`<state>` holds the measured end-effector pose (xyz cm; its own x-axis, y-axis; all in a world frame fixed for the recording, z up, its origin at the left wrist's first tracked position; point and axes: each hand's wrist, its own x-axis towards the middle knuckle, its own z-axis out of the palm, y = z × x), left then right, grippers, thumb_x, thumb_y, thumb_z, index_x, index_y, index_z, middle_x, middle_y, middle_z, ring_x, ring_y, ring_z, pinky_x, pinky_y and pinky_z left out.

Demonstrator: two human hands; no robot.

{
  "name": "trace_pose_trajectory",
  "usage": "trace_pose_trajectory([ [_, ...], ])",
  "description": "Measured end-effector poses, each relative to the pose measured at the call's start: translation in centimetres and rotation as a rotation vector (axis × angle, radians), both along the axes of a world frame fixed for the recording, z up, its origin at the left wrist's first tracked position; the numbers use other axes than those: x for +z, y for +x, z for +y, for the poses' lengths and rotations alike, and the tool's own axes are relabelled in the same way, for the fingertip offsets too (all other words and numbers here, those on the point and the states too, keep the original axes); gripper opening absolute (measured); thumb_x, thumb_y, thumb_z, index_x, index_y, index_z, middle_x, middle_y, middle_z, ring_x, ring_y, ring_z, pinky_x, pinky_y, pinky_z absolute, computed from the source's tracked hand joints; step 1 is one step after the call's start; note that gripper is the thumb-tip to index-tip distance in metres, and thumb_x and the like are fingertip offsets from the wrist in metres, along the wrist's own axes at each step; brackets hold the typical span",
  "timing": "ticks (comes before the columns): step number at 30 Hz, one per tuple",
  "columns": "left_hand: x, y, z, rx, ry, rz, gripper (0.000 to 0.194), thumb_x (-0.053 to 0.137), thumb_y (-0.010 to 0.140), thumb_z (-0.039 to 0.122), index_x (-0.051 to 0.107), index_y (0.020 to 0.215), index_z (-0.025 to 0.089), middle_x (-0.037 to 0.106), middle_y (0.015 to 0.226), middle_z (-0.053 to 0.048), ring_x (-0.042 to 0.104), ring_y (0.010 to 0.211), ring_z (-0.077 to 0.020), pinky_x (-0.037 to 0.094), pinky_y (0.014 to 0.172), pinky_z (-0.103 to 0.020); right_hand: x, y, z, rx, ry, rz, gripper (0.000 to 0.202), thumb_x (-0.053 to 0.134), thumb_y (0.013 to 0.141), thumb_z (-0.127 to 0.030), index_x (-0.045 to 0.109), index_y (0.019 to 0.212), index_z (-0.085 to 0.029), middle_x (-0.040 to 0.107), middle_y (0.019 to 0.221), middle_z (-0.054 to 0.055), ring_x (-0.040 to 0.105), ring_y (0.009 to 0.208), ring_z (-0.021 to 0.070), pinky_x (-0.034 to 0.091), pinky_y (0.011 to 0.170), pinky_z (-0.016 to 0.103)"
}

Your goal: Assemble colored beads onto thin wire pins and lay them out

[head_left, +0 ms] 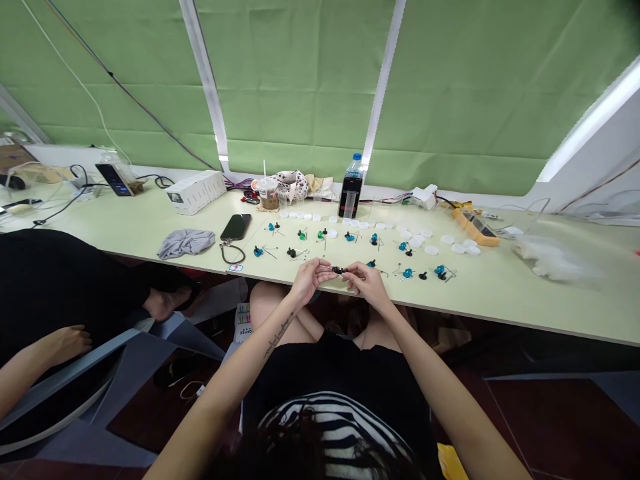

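Note:
Both my hands meet over the table's front edge, around a small black part [338, 271] whose exact kind is too small to make out. My left hand [309, 279] pinches it from the left, and a thin metal piece seems to show near those fingertips. From the right, the fingers of my right hand [367, 281] close on its other end. Small blue-and-black pieces with thin wire rods lie about, such as a blue piece [407, 273] right of my hands and another blue piece [258, 251] to the left. A black piece [292, 253] lies just beyond my left hand.
White round caps [431, 250] lie in rows behind the pieces. At the back stand a bottle with a phone [350, 197], a drink cup [269, 193] and a white box [197, 193]. A dark phone [236, 227] and grey cloth [187, 243] lie left. Another person's hand [63, 345] rests far left.

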<state>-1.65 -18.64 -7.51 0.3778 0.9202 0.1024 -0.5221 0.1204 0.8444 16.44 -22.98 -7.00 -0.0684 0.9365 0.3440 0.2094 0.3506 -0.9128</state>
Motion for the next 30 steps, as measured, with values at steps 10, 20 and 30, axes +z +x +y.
trace_pose_trajectory([
  [10,0.30,-0.03,-0.18,0.010,-0.030,-0.006,0.029,0.051,0.086,0.035,0.061,0.083,0.008,0.068,0.073,-0.012,0.069,0.072,-0.0205,0.053,0.077,-0.032,0.00,-0.09,-0.01,0.001,0.004,-0.004,0.031,0.061,0.077,-0.046,0.057,0.090,-0.018,0.063,0.069,0.003,0.060,0.052,0.0147,0.046,0.034,0.021],
  [20,0.15,-0.02,-0.07,0.009,-0.029,0.001,0.029,0.051,0.087,0.035,0.061,0.084,0.008,0.068,0.074,-0.012,0.069,0.074,-0.0205,0.052,0.079,-0.032,0.30,-0.17,-0.31,-0.006,0.035,-0.025,0.031,0.061,0.077,-0.044,0.057,0.098,-0.021,0.061,0.077,0.003,0.062,0.054,0.0158,0.048,0.035,0.023],
  [30,0.46,0.03,-0.26,0.008,-0.033,0.018,0.030,0.050,0.087,0.035,0.060,0.083,0.008,0.068,0.073,-0.012,0.068,0.071,-0.0198,0.053,0.078,-0.033,0.10,-0.10,-0.17,-0.004,0.023,-0.027,0.029,0.062,0.077,-0.046,0.058,0.090,-0.020,0.060,0.066,0.001,0.061,0.052,0.0156,0.048,0.036,0.023],
])
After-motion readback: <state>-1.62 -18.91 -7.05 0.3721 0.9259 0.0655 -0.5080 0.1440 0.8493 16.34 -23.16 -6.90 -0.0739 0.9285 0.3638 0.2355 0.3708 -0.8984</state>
